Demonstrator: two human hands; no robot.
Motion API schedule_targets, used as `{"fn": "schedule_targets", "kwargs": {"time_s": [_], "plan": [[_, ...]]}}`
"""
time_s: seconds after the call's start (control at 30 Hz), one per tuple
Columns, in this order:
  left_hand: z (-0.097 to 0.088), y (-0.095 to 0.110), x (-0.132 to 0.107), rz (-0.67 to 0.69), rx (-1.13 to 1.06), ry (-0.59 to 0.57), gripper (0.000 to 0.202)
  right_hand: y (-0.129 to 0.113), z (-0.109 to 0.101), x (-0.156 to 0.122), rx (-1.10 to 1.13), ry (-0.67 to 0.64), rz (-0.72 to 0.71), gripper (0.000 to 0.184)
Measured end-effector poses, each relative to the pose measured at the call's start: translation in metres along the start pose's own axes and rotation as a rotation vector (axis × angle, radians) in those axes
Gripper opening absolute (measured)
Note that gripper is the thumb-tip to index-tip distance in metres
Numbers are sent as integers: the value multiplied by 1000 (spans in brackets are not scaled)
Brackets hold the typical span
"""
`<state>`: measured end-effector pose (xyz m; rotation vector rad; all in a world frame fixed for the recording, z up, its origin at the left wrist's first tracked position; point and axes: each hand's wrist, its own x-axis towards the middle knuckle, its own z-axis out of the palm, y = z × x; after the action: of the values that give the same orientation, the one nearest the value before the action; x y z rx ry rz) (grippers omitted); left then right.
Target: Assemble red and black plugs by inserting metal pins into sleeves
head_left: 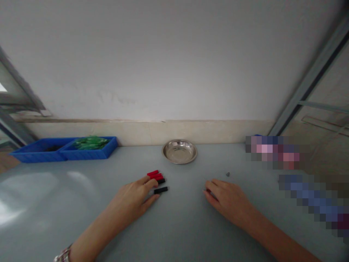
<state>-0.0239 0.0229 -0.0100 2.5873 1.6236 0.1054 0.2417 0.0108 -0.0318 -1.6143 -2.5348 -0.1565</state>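
Observation:
Near the middle of the grey table, my left hand (136,194) is closed over several short red and black stick-like pieces that look like capped pens. Two red ends (156,175) and a black end (161,181) poke out past its fingers. Another black piece (161,190) with a pale rear end sticks out between index finger and thumb; the rest is hidden under the hand. Over to the right, my right hand (222,194) rests on the table with its fingers curled to the thumb. A tiny pale bit shows at those fingertips, too small to name.
A round steel dish (180,161) stands near the wall, beyond both hands. Two blue bins (89,154) at the back left hold green items and something dark. A small grey piece (228,174) lies beyond my right hand. Blurred-out items (272,151) are at the right.

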Motion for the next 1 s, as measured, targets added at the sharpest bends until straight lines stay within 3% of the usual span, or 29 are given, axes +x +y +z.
{"fn": "schedule_targets", "kwargs": {"time_s": [0.7, 1.0], "plan": [[2, -7, -1, -19, 38, -49, 23, 0, -4, 0, 281, -1, -42, 18], [0, -2, -1, 21, 79, 18, 20, 0, -2, -1, 481, 55, -81, 17]]}}
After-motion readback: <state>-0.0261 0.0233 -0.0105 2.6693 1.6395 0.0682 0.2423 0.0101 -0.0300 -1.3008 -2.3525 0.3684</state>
